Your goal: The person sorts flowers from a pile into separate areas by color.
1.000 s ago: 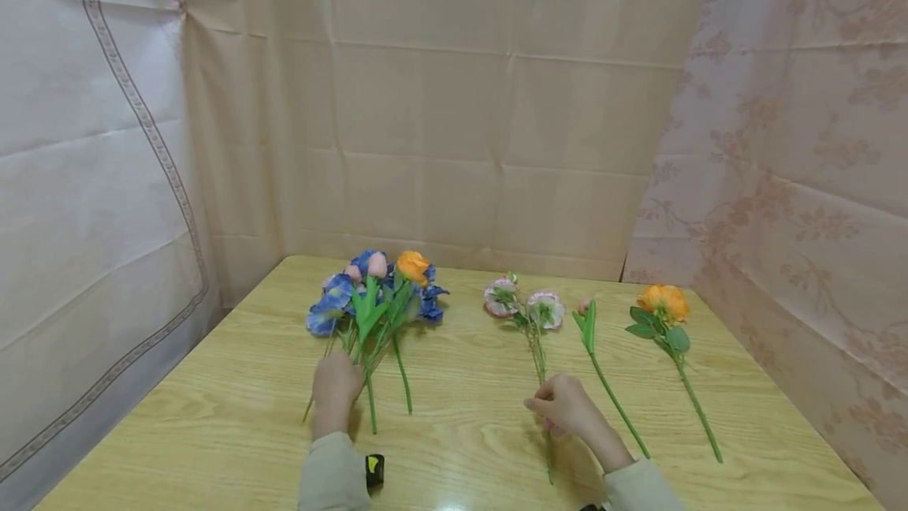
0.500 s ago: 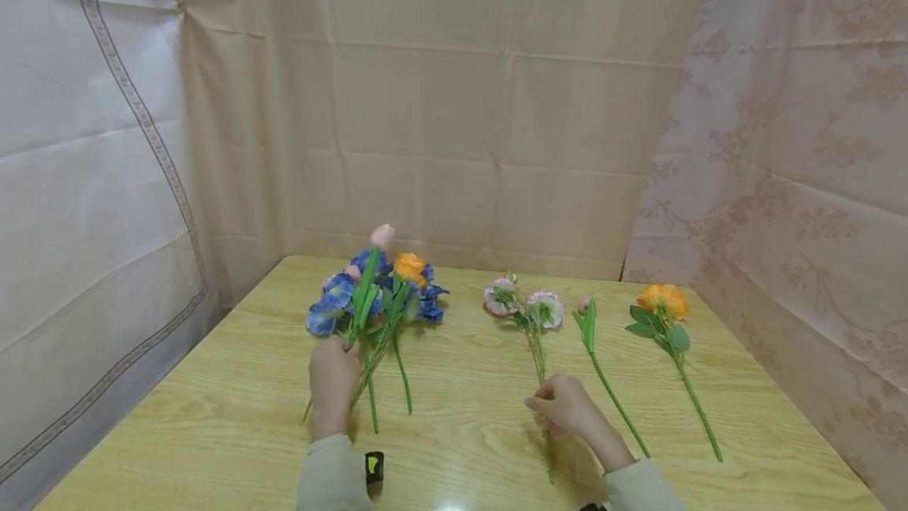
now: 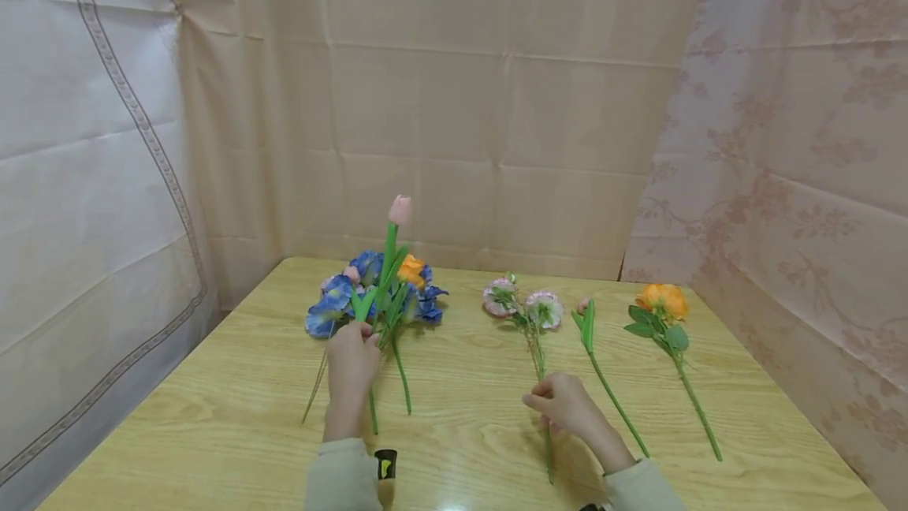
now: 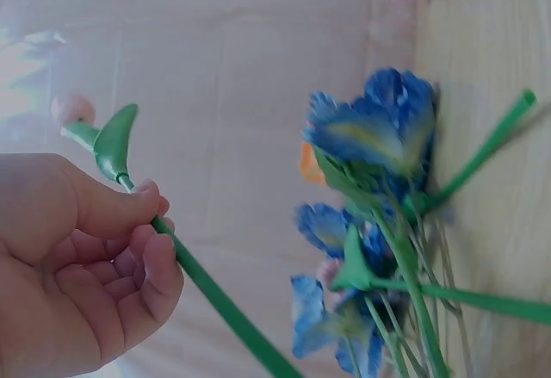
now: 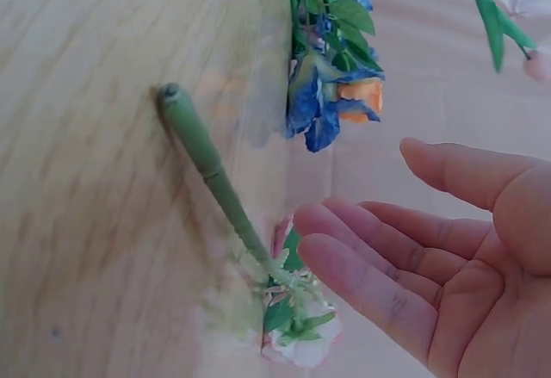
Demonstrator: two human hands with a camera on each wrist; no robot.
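Observation:
In the head view my left hand pinches the green stem of a pink tulip, raised with its bud up. The left wrist view shows thumb and fingertips on the tulip's stem. Beneath and behind it lies a pile of blue, iris-like flowers, with an orange flower and another tulip among them. My right hand hovers at the stem of a pink-and-white flower sprig. In the right wrist view its fingers are spread apart from that stem, holding nothing.
Right of the sprig, a single tulip and an orange flower with leaves lie on the wooden table. Beige cloth hangs behind the table, with more fabric at both sides.
My left hand has lifted the tulip from the pile, raising it and shifting slightly right; its bud is now higher. The right hand has stayed nearly still.

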